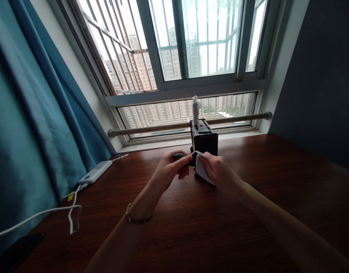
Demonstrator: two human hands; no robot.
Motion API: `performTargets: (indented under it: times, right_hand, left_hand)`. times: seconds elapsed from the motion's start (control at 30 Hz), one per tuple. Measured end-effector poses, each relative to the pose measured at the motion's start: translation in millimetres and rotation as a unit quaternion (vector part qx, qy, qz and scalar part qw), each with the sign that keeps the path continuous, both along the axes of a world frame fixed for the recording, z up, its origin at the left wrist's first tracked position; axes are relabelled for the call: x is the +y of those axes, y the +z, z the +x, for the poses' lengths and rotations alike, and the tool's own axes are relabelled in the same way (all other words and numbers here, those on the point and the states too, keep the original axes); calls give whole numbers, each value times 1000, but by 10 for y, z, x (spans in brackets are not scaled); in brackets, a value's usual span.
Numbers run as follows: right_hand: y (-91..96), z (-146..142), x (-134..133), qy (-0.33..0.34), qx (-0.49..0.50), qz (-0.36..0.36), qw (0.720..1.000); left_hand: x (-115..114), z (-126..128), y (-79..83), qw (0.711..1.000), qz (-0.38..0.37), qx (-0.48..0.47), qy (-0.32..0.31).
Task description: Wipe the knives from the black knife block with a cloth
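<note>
Reddish-brown wood grain along the near edge of the desk [277, 174], with a dark flat thing [21, 250] at the near left corner, too shadowed to name. Beyond it, by the left edge, a white cable [71, 218] bent in a loose loop. Farther in, midway between the left and right edges, a black tool [178, 156] gripped by its ribbed handle, kind impossible to tell. Curled firmly around that handle, the left hand [171, 165], thumb laid along the top, probably to keep the tool from turning. Pinched nearly closed, the right hand [218, 168], with a white cloth [202, 170] or tissue folded over the other end, likely to press on both faces at once. Toward the far left corner, apparently a power bank [99, 171], joined to the cable, perhaps set beside the curtain [43, 113] to be out of the way. Past the hands, near the far edge, a black box [205, 143] with an upright tissue [195, 110] sticking out, presumably for easy plucking. Behind the far edge, a rail [163, 128] across the window [211, 38]
</note>
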State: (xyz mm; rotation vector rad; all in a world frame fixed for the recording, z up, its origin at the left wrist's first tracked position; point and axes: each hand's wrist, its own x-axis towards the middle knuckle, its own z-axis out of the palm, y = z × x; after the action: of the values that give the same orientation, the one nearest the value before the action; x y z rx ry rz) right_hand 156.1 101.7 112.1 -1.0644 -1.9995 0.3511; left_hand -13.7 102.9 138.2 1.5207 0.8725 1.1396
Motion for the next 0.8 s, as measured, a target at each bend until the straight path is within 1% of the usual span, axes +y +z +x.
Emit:
performTargets:
  times: [0.1,0.17,0.27,0.33,0.4,0.43,0.5,0.57,0.63,0.73,0.8]
  right_hand:
    - [103,143,48,-71,20,30,997]
    - [162,254,74,-124,2,66,990]
    - [226,375,76,-205,-86,132,966]
    - [243,387,42,-238,-165,171,942]
    - [238,344,-8,-237,-227,195,924]
    - [231,312,-33,-223,-246,201,922]
    - [214,256,-61,-185,-262,202,925]
    - [203,254,-45,-157,-261,206,930]
    - [197,336,19,-158,-247,222,930]
    - [193,586,171,-200,-208,255,923]
    - [191,771,268,-225,-182,266,919]
  left_hand:
    - [-139,67,71,998,50,27,-20]
    - [-210,82,109,993,81,73,-34]
    - [-268,84,117,975,123,176,-60]
    - [-287,103,72,949,162,264,-58]
    - [-303,149,-8,917,202,342,-36]
    - [-311,177,-53,903,215,370,-29]
    - [-318,226,-124,889,220,399,-32]
    - [-310,229,-139,883,215,415,-36]
    - [-289,165,-92,873,219,436,-22]
    - [-260,-21,39,853,233,466,14]
    - [-258,-141,121,848,225,480,16]
